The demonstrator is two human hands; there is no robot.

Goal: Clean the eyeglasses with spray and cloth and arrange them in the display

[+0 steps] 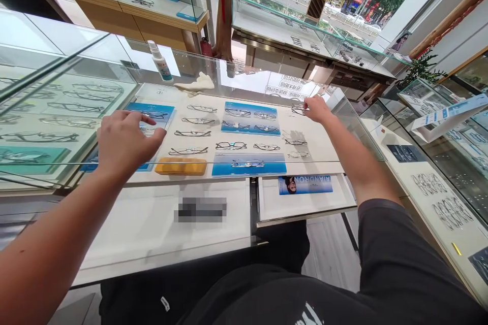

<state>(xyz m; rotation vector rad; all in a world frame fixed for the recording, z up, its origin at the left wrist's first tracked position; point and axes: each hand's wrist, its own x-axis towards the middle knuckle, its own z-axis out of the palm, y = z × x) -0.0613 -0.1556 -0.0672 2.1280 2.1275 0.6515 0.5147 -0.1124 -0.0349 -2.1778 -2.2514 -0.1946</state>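
My right hand [318,109] is inside the glass display case at its far right, fingers pinched on a pair of eyeglasses [298,108]. At the left, my left hand [124,138] hovers with thumb and fingers apart, holding nothing. Partly hidden behind it is a blue display card [164,112] with glasses on it. Rows of frames fill the middle of the case, among them dark-rimmed glasses [231,145] and several pairs on another blue card [250,106]. Near the front edge lie a yellow glasses case [180,166] and a blue card with one pair of glasses [247,163].
A spray bottle [160,62] and a cream cloth [198,84] rest on the glass top. Two drawers are pulled out in front of me; the right drawer [305,208] holds a blue printed card [305,185]. More glass cases [316,35] stand behind and on both sides.
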